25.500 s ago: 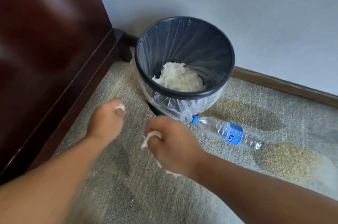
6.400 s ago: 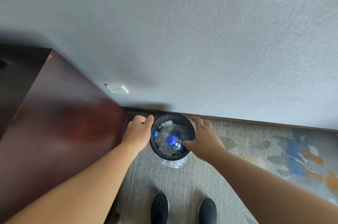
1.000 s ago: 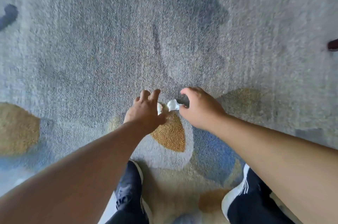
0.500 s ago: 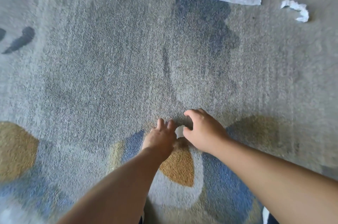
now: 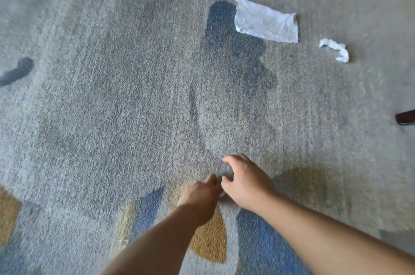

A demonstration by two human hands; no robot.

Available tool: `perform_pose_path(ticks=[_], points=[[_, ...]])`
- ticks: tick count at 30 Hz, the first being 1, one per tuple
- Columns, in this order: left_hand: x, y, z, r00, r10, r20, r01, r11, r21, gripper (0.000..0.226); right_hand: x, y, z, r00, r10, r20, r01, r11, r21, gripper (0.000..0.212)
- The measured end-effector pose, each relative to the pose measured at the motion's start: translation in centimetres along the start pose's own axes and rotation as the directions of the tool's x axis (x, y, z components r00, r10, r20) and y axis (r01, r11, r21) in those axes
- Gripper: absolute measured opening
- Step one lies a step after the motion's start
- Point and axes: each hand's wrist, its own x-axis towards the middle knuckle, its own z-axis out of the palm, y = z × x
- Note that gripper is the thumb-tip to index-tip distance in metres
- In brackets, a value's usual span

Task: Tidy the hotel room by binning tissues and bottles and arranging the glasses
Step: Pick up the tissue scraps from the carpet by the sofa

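Tissues: two white pieces lie on the far right part of the floor, well apart from both hands. One is a flat tissue sheet [image 5: 267, 20], the other a crumpled tissue scrap [image 5: 335, 49].
Carpet [image 5: 112, 106]: grey pile fills the view, with blue and ochre patches near the bottom edge and darker blue-grey shapes higher up.
Right forearm [image 5: 325, 236]: bare, it reaches in from the lower right corner.
Left forearm [image 5: 161, 241]: bare, it comes up from the bottom edge, just beside the right one.
Flat tissue sheet: creased and roughly rectangular, its left edge overlaps a dark blue patch.
Right hand [image 5: 246, 185]: low over the carpet, thumb and fingers arched in a curve with carpet showing inside the arc. I cannot tell whether it holds anything.
Left hand [image 5: 198, 196]: blurred, fingers pointing forward and meeting the right thumb. Its grip cannot be told.
Crumpled tissue scrap: a twisted strip near the sheet's lower right corner, not touching it.
Dark wooden piece [image 5: 405, 117]: pokes in at the right edge.
Pale sliver [image 5: 223, 195]: shows between the two hands, too blurred to identify.
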Motion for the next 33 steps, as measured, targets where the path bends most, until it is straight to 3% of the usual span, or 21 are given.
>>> perform_pose_path(ticks=[3,6,16,23,28,33], points=[[0.4,0.2,0.1,0.997,-0.038,0.063,0.041,0.998,-0.049,0.040,-0.1,0.4,-1.0,1.000,0.009,-0.005,-0.009,1.000,-0.004,0.047],[0.7,0.8,-2.7,0.998,-0.064,-0.001,0.064,0.994,-0.093,0.039,-0.8,0.3,-3.0,0.999,0.040,-0.026,-0.041,0.999,-0.015,0.046],[-2.6,3.6,-26.0,0.975,-0.010,-0.224,0.012,1.000,0.006,0.019,-5.1,-7.8,-17.0,0.986,0.015,-0.164,-0.011,1.000,0.023,0.050],[-6.1,6.6,-39.1,0.955,0.041,-0.294,-0.008,0.994,0.112,0.029,-8.4,-12.4,-26.3,0.972,0.082,-0.219,-0.067,0.995,0.078,0.048],[-5.6,11.2,-46.7,0.950,0.100,-0.296,-0.065,0.990,0.124,0.023,-8.8,-12.7,-33.6,0.960,0.153,-0.233,-0.126,0.984,0.126,0.050],[-1.5,17.5,-51.5,0.940,0.191,-0.281,-0.131,0.967,0.219,0.031,-6.6,-9.1,-40.2,0.949,0.182,-0.259,-0.136,0.973,0.184,0.051]])
